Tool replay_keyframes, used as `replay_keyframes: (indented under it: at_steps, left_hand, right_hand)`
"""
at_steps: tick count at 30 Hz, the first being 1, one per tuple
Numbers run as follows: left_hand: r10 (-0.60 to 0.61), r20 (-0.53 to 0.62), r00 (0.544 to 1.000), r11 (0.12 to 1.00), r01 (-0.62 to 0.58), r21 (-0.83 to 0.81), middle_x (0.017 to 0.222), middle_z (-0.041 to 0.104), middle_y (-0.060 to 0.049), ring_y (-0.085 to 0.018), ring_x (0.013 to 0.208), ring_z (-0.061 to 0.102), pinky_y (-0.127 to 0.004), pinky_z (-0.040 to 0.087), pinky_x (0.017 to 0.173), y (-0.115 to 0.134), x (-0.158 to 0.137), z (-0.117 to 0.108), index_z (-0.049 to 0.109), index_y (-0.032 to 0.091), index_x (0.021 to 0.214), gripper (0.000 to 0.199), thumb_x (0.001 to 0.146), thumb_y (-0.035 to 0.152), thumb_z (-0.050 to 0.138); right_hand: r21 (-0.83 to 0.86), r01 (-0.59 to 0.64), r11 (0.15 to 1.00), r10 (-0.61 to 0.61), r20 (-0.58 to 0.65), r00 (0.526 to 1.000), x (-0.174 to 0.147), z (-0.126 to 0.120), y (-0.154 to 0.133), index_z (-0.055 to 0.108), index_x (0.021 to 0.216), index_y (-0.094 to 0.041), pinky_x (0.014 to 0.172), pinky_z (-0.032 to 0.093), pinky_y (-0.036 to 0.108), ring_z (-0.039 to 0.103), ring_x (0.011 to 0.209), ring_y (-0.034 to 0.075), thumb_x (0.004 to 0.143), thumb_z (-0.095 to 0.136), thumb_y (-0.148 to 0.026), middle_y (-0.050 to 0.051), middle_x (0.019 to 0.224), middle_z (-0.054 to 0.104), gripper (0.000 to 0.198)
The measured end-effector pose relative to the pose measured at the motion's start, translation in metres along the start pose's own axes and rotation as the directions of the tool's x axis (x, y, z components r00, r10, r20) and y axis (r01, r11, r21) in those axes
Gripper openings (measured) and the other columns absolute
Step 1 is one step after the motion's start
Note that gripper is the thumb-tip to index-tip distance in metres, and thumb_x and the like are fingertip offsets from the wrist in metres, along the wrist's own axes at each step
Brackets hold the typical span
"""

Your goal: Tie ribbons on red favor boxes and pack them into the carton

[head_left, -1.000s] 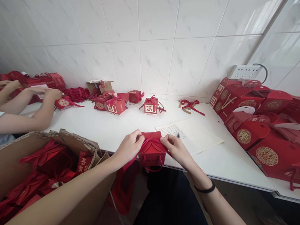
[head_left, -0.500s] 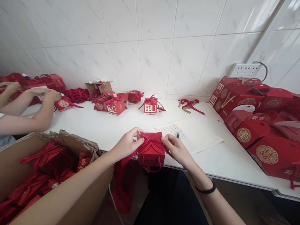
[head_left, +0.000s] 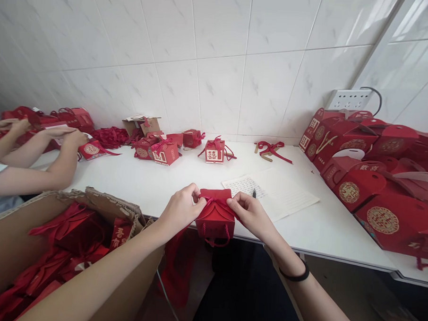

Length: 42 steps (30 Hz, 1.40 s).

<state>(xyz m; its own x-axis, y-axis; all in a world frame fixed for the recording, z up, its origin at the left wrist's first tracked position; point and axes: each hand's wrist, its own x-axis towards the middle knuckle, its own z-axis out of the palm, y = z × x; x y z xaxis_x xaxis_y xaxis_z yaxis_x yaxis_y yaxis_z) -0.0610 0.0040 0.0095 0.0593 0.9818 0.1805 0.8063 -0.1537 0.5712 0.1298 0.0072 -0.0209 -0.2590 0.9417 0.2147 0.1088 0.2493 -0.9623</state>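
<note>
A small red gift box (head_left: 216, 227) with a twisted cord handle sits at the table's front edge, right in front of me. On its top is a dark red ribbon (head_left: 215, 200) tied in a bow. My left hand (head_left: 184, 207) pinches the ribbon at the box's left side, fingers closed. From the right, my right hand (head_left: 249, 210) grips the bow's other side between thumb and fingers. Some of the ribbon is hidden behind my fingers.
An open cardboard box (head_left: 92, 197) with red gift boxes stands at left. Red boxes (head_left: 383, 220) are piled at right, near a power strip (head_left: 347, 99). Paper (head_left: 290, 197), a pen (head_left: 254, 193) and finished boxes (head_left: 214, 153) lie on the table. A co-worker's hands (head_left: 71, 137) handle boxes at far left.
Both hands have shifted slightly inward on the bow, and its loops look smaller and tighter. The gift box stays in the same place.
</note>
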Motion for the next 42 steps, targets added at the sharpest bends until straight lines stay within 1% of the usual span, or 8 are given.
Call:
replay_keyframes:
  at_steps: [11, 15, 20, 26, 31, 34, 37, 42]
  left_hand:
    - [-0.015, -0.047, 0.999, 0.998, 0.013, -0.056, 0.062, 0.058, 0.002, -0.014, 0.055, 0.053, -0.025, 0.039, 0.058, 0.0, 0.001, -0.001, 0.054, 0.02, 0.078, 0.015, 0.077, 0.033, 0.046]
    - [0.028, -0.047, 0.998, 0.999, -0.03, -0.027, 0.062, 0.055, 0.003, -0.013, 0.054, 0.049, -0.025, 0.036, 0.056, -0.001, 0.001, 0.0, 0.045, 0.021, 0.067, 0.017, 0.079, 0.034, 0.044]
    - [0.117, -0.051, 0.992, 0.992, -0.114, 0.058, 0.053, 0.039, 0.004, -0.012, 0.05, 0.036, -0.025, 0.029, 0.053, 0.0, 0.0, 0.002, 0.028, 0.021, 0.059, 0.024, 0.082, 0.028, 0.034]
    - [0.063, -0.01, 0.998, 0.986, -0.06, 0.154, 0.046, 0.028, 0.005, -0.011, 0.046, 0.025, -0.026, 0.023, 0.05, 0.001, -0.001, 0.002, 0.022, 0.02, 0.051, 0.031, 0.075, 0.027, 0.041]
    - [0.11, 0.104, 0.989, 0.991, -0.1, -0.094, 0.053, 0.036, 0.005, -0.011, 0.05, 0.034, -0.025, 0.027, 0.052, -0.002, -0.001, -0.005, 0.031, 0.02, 0.056, 0.024, 0.074, 0.029, 0.044]
    - [0.084, 0.159, 0.984, 0.963, -0.039, -0.268, 0.055, 0.034, 0.004, -0.011, 0.053, 0.036, -0.025, 0.029, 0.055, -0.004, 0.001, -0.006, 0.031, 0.02, 0.058, 0.033, 0.082, 0.042, 0.037]
    - [-0.007, 0.164, 0.986, 0.973, 0.044, -0.226, 0.054, 0.034, 0.005, -0.011, 0.054, 0.036, -0.025, 0.029, 0.055, -0.004, 0.003, -0.003, 0.031, 0.019, 0.058, 0.041, 0.083, 0.051, 0.037]
    - [0.022, 0.143, 0.989, 0.986, 0.002, -0.166, 0.057, 0.036, 0.006, -0.01, 0.053, 0.034, -0.023, 0.028, 0.053, -0.004, 0.001, 0.003, 0.032, 0.019, 0.06, 0.036, 0.084, 0.046, 0.04]
  right_hand:
    - [-0.119, 0.069, 0.99, -0.068, 0.005, 0.998, -0.01, 0.01, -0.01, 0.046, 0.066, -0.019, 0.052, 0.033, 0.024, 0.044, 0.056, 0.013, 0.085, 0.052, -0.044, -0.002, 0.06, 0.05, 0.032]
    - [-0.153, 0.048, 0.987, -0.054, -0.033, 0.998, -0.008, 0.012, -0.007, 0.047, 0.064, -0.019, 0.052, 0.034, 0.025, 0.046, 0.055, 0.014, 0.083, 0.053, -0.043, -0.001, 0.06, 0.052, 0.031]
    - [-0.146, 0.045, 0.988, -0.053, -0.05, 0.997, -0.007, 0.011, -0.003, 0.046, 0.064, -0.019, 0.052, 0.034, 0.025, 0.046, 0.054, 0.014, 0.082, 0.052, -0.044, -0.001, 0.058, 0.05, 0.032]
    - [-0.12, -0.024, 0.992, 0.01, -0.112, 0.994, -0.005, 0.01, -0.001, 0.04, 0.06, -0.021, 0.047, 0.027, 0.025, 0.039, 0.048, 0.013, 0.077, 0.049, -0.048, -0.003, 0.051, 0.042, 0.034]
    - [-0.036, -0.062, 0.997, 0.057, -0.11, 0.992, -0.003, 0.007, 0.003, 0.04, 0.059, -0.021, 0.045, 0.024, 0.024, 0.035, 0.046, 0.011, 0.074, 0.051, -0.054, -0.004, 0.05, 0.039, 0.038]
    - [-0.007, -0.047, 0.999, 0.046, -0.07, 0.996, -0.002, 0.005, 0.005, 0.041, 0.059, -0.02, 0.045, 0.025, 0.023, 0.036, 0.046, 0.012, 0.074, 0.053, -0.056, -0.004, 0.05, 0.04, 0.041]
    - [0.029, -0.04, 0.999, 0.042, -0.049, 0.998, -0.001, 0.005, 0.005, 0.041, 0.06, -0.02, 0.046, 0.025, 0.023, 0.036, 0.047, 0.011, 0.074, 0.054, -0.059, -0.004, 0.051, 0.041, 0.044]
    - [0.118, -0.07, 0.991, 0.074, -0.026, 0.997, 0.001, 0.003, 0.008, 0.041, 0.06, -0.019, 0.048, 0.027, 0.023, 0.036, 0.049, 0.011, 0.071, 0.058, -0.061, -0.003, 0.054, 0.042, 0.047]
